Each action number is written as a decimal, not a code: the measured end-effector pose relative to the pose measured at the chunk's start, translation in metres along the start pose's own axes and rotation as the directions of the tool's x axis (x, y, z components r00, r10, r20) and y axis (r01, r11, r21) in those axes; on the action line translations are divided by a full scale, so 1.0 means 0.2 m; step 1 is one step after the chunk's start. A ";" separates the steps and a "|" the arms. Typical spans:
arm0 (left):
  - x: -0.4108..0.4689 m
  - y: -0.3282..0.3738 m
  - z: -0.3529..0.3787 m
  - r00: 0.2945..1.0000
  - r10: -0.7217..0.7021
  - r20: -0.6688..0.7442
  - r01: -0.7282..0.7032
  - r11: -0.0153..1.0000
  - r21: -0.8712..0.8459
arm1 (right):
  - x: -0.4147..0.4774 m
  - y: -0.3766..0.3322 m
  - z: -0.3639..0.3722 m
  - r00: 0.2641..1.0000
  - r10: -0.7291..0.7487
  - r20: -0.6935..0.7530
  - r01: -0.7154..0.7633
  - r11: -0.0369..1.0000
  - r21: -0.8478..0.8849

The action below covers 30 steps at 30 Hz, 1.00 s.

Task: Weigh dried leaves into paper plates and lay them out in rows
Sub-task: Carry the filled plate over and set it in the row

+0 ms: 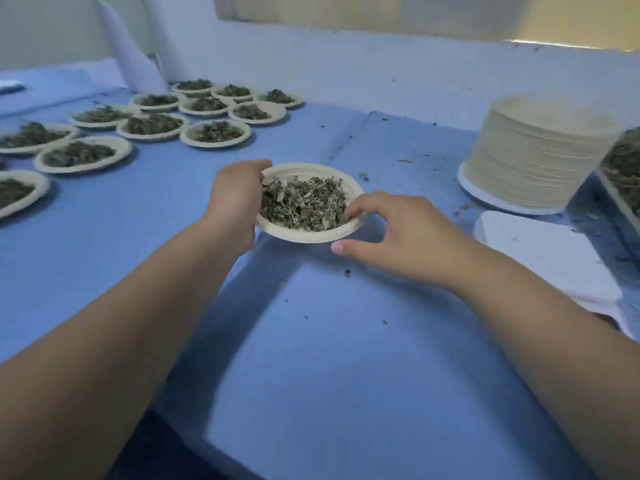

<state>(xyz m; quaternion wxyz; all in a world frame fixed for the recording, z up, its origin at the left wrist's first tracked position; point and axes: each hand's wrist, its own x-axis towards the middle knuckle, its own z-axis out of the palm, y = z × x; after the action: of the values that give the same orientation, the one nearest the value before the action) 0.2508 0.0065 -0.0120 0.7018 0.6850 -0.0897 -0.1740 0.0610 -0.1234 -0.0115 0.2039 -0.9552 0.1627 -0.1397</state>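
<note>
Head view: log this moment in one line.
left hand grips filled plate | right hand touches its rim | laid-out plates far left | blank stack right

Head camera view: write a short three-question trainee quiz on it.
1. True or false: the left hand grips the rim of the round beige paper plate holding dried green leaves.
2. Where is the tall stack of empty beige paper plates? A) right of the held plate B) at the far left C) under the left arm
3. Fill in: the filled paper plates lie in rows on the blue table cover's far ____ side.
Key: 1 true; 2 A; 3 left.
</note>
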 end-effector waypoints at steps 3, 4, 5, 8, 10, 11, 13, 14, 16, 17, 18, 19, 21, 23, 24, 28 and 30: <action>0.13 0.01 -0.29 0.991 0.005 -0.137 0.010 0.994 0.107 | 0.23 -0.16 0.22 0.999 -0.044 -0.005 0.044 0.998 0.033; 0.16 0.01 -0.37 0.986 -0.007 -0.166 0.027 0.993 0.118 | 0.30 -0.21 0.30 0.999 -0.051 0.011 0.051 0.998 0.031; 0.20 0.00 -0.44 0.983 0.000 -0.185 0.025 0.990 0.136 | 0.37 -0.25 0.38 0.998 -0.064 0.026 0.064 0.998 0.027; 0.29 -0.03 -0.61 0.980 0.099 -0.173 -0.035 0.940 0.339 | 0.56 -0.35 0.56 0.994 -0.105 0.042 0.105 0.994 0.006; 0.33 -0.06 -0.71 0.961 0.137 -0.240 -0.023 0.905 0.424 | 0.68 -0.40 0.65 0.993 -0.115 0.032 0.115 0.993 -0.004; 0.34 -0.07 -0.75 0.952 0.158 -0.260 -0.029 0.897 0.441 | 0.74 -0.42 0.69 0.993 -0.116 0.017 0.116 0.993 -0.015; 0.40 -0.12 -0.82 0.942 0.203 -0.268 -0.060 0.885 0.461 | 0.87 -0.47 0.76 0.993 -0.119 -0.006 0.119 0.992 -0.041; 0.41 -0.13 -0.83 0.936 0.219 -0.277 -0.071 0.886 0.458 | 0.93 -0.49 0.79 0.993 -0.119 -0.008 0.119 0.992 -0.046; 0.41 -0.14 -0.83 0.925 0.244 -0.291 -0.084 0.879 0.469 | 1.04 -0.55 0.85 0.994 -0.113 -0.002 0.113 0.993 -0.042; 0.41 -0.14 -0.83 0.920 0.272 -0.281 -0.113 0.873 0.475 | 1.09 -0.58 0.88 0.994 -0.110 -0.004 0.110 0.993 -0.035; 0.42 -0.15 -0.83 0.920 0.295 -0.257 -0.142 0.864 0.483 | 1.14 -0.60 0.90 0.994 -0.107 -0.014 0.107 0.994 -0.022; 0.42 -0.16 -0.82 0.921 0.311 -0.236 -0.163 0.856 0.491 | 1.17 -0.63 0.93 0.994 -0.106 -0.028 0.105 0.994 -0.011; 0.44 -0.17 -0.82 0.927 0.311 -0.208 -0.169 0.845 0.508 | 1.23 -0.67 0.97 0.994 -0.090 -0.059 0.090 0.996 -0.002; 0.44 -0.18 -0.81 0.925 0.323 -0.200 -0.178 0.834 0.521 | 1.26 -0.69 0.99 0.995 -0.063 -0.072 0.063 0.998 -0.007; 0.45 -0.18 -0.81 0.922 0.333 -0.197 -0.186 0.828 0.530 | 1.28 -0.69 1.00 0.996 -0.054 -0.064 0.053 0.998 -0.014; 0.44 -0.17 -0.78 0.938 0.320 -0.131 -0.186 0.785 0.591 | 1.29 -0.71 0.96 1.000 -0.024 0.017 0.024 1.000 0.001; 0.41 -0.15 -0.74 0.941 0.321 -0.107 -0.197 0.775 0.600 | 1.26 -0.71 0.91 0.999 -0.005 0.050 0.002 0.999 0.045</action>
<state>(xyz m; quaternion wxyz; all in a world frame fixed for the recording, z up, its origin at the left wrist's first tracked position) 0.3773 0.1149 -0.0572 0.4813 0.8612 -0.1602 0.0311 0.3867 -0.0308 -0.0594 0.2290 -0.9539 0.1526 -0.1197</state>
